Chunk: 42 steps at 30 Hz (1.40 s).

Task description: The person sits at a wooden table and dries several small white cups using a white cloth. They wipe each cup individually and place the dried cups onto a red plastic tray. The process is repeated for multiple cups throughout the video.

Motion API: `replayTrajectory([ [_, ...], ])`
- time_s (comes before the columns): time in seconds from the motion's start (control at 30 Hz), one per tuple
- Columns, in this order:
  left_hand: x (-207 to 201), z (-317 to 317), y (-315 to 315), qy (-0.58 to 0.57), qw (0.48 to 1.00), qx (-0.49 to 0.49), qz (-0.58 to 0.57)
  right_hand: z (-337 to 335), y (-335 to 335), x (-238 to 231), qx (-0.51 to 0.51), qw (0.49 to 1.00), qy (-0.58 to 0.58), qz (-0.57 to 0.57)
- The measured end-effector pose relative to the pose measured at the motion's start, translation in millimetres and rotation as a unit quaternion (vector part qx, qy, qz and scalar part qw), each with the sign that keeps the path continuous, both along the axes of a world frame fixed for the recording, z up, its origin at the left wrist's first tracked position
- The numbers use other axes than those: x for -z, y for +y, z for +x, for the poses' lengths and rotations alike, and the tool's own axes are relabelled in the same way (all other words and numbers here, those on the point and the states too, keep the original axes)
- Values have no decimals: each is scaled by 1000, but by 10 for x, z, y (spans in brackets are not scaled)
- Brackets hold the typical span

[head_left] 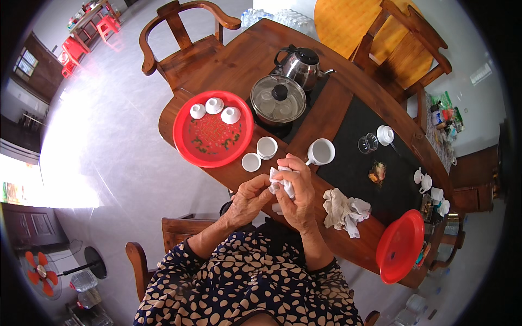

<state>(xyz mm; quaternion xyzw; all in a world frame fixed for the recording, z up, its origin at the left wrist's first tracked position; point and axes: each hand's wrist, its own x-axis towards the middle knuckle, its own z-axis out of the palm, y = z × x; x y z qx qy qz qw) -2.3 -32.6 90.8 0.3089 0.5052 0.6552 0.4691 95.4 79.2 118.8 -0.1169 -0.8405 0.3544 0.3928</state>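
My left hand (250,200) and my right hand (298,196) meet over the near edge of the wooden table. Between them is a bunched white cloth (286,187), gripped by the fingers of both. Whether something is wrapped inside the cloth is hidden. Just beyond my hands stand white cups, one small cup (251,162) by itself and a stacked pair (267,148). A white mug (321,151) is to the right of them. Crumpled pale cloths (346,211) lie right of my right hand.
A red tray (190,149) at left carries three white cups. Behind are a lidded glass pot (266,111) and a steel kettle (300,68). Farther right are a glass cup (367,143), a white lidded bowl (385,135), a small packet (377,173) and a red basin (399,247).
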Motion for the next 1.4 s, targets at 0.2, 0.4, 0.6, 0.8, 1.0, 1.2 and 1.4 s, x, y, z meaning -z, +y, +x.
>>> replayTrajectory([
  [0.2, -67, -10, -19, 22, 999, 22, -7, 49, 79, 59, -47, 945, 47, -320],
  [0.4, -52, -20, -23, -116, 991, 65, 19, 81, 141, 53, -47, 960, 43, -272],
  [0.6, -260, -248, 59, -104, 978, 177, -36, 103, 223, -67, -153, 978, 9, -141],
  [0.8, -161, -180, 49, -97, 987, 126, -10, 51, 111, 4, -67, 981, 39, -180],
  [1.0, -172, -82, 66, -123, 991, 51, 9, 65, 39, -7, 19, 909, 30, -416],
  [1.2, -94, -67, 82, -93, 995, -23, 16, -16, -20, -46, -22, 999, 17, 17],
  [1.4, -60, -100, 35, -175, 983, 12, 54, -35, -27, -7, -33, 981, 66, -181],
])
